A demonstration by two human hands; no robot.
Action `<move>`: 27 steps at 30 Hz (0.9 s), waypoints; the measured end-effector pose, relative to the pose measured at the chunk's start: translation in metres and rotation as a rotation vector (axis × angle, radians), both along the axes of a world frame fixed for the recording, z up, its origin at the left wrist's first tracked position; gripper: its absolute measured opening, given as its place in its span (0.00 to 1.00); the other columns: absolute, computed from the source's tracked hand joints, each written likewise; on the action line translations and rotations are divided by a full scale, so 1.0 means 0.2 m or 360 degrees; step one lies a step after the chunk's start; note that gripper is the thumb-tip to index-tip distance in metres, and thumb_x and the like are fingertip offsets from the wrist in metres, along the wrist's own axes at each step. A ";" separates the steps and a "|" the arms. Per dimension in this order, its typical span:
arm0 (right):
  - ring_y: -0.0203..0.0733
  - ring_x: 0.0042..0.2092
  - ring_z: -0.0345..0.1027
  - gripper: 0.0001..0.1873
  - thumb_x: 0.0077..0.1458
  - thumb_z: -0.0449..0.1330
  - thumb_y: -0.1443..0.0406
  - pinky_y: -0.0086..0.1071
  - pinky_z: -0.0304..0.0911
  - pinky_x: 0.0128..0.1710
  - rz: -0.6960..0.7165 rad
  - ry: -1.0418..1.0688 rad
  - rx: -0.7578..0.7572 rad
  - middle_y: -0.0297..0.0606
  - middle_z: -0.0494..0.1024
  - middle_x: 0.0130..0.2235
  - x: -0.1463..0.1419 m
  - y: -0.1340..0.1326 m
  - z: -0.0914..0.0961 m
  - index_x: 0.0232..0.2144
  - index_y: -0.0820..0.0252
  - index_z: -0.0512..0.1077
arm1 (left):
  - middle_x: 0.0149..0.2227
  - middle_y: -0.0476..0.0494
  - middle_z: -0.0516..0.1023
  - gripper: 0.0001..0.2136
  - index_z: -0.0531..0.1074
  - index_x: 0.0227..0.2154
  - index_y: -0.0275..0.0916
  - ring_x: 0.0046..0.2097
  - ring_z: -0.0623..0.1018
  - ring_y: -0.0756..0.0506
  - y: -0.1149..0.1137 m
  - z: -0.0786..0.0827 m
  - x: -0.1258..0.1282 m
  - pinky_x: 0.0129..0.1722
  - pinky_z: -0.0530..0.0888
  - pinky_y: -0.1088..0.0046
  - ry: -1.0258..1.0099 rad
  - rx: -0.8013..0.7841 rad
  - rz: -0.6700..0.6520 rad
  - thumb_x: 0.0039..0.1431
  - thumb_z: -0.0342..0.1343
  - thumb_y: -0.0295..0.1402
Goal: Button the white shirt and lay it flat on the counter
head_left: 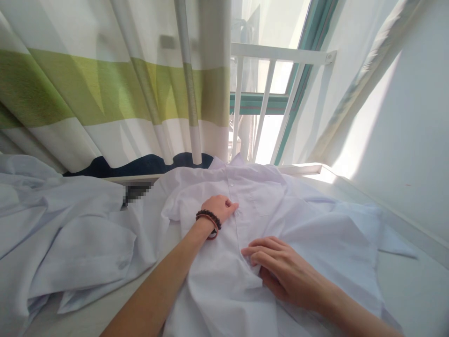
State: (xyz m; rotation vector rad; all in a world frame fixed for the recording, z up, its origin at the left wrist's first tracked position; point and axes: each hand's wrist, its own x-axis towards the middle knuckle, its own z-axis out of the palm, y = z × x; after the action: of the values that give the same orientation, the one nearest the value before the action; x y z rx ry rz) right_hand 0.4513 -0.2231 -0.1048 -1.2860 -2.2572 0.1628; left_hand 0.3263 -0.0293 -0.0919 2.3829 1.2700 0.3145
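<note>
A white button-up shirt (259, 224) lies front side up, its collar pointing toward the window. My left hand (218, 206), with dark beads and a reddish band at the wrist, is closed on the button placket below the collar, thumb against the cloth. Lower down, my right hand (277, 264) rests on the shirt front. Its fingers are bent but apart, and the fingertips touch the placket edge. A small button (232, 185) shows above my left hand. The shirt's lower part is creased and runs out of view at the bottom.
More white garments (87, 248) lie rumpled at the left. Behind the shirt hang white-and-green curtains (115, 89) beside a white railing (280, 54) and a window. A white wall (414, 140) bounds the right side. A small blurred dark patch (136, 193) sits near the back edge.
</note>
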 end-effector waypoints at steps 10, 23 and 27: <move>0.42 0.46 0.71 0.13 0.52 0.52 0.77 0.37 0.66 0.46 0.0015 -0.0007 -0.0035 0.40 0.80 0.46 0.01 0.01 -0.02 0.34 0.56 0.66 | 0.31 0.49 0.81 0.12 0.76 0.29 0.40 0.36 0.79 0.45 -0.01 -0.05 -0.01 0.47 0.69 0.68 -0.0153 0.0051 0.0009 0.60 0.51 0.39; 0.43 0.46 0.71 0.12 0.52 0.52 0.76 0.37 0.66 0.45 0.0009 -0.0078 -0.0050 0.42 0.79 0.46 0.01 0.01 0.00 0.34 0.56 0.67 | 0.57 0.47 0.69 0.14 0.71 0.50 0.48 0.58 0.66 0.41 -0.02 -0.10 -0.02 0.58 0.64 0.61 0.0012 0.0370 -0.0150 0.61 0.51 0.36; 0.43 0.46 0.71 0.14 0.52 0.51 0.77 0.36 0.66 0.46 -0.0011 -0.0028 -0.0057 0.42 0.79 0.47 0.01 0.00 0.00 0.37 0.57 0.67 | 0.66 0.51 0.58 0.20 0.64 0.59 0.49 0.68 0.52 0.40 -0.02 -0.11 -0.02 0.65 0.49 0.49 0.0232 0.0334 -0.0304 0.66 0.41 0.36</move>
State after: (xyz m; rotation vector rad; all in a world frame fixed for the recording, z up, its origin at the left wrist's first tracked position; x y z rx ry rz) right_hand 0.4531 -0.2224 -0.1056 -1.3184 -2.2739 0.1912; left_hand 0.3225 -0.0342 -0.1143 2.7261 1.1056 0.2289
